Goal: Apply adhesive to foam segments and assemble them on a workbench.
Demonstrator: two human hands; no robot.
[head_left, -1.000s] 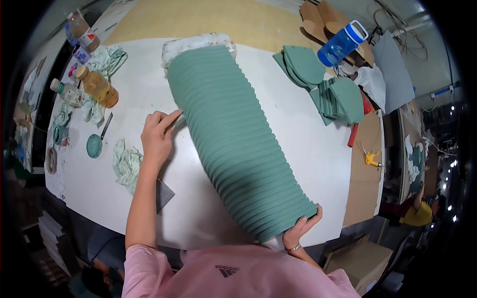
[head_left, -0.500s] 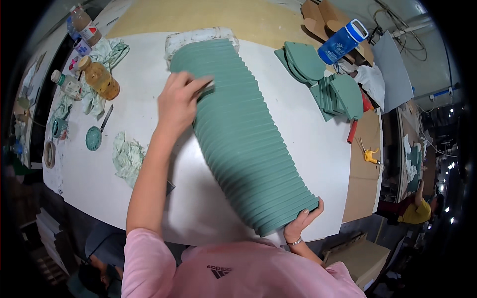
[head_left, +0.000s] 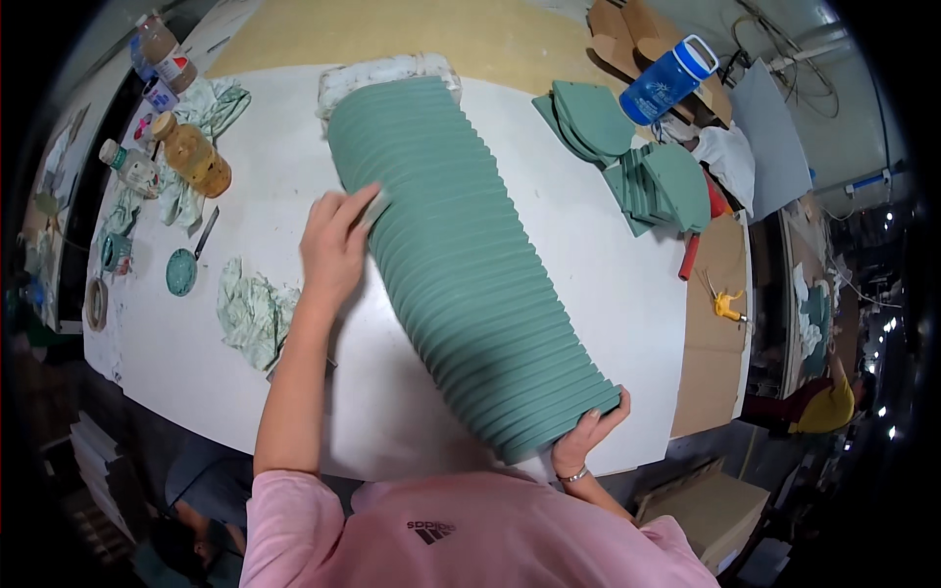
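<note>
A long row of green, rounded panels stands overlapped on edge, slanting from the far middle of the table to its near edge. Its far end rests by a white, stained, wrapped block. My left hand is closed at the row's left side, pinching a small pale flat piece against the panel edges; its material I cannot make out. Around the near right corner of the row, my right hand grips the end panels with its thumb and fingers.
Loose green panels lie at right, near a blue water bottle and a yellow-handled tool. At left are an amber bottle, crumpled cloths, a knife and a small dish of green paste.
My left hand has slid nearer to me along the row's left side with the pale piece. My right hand keeps its grip at the near end.
</note>
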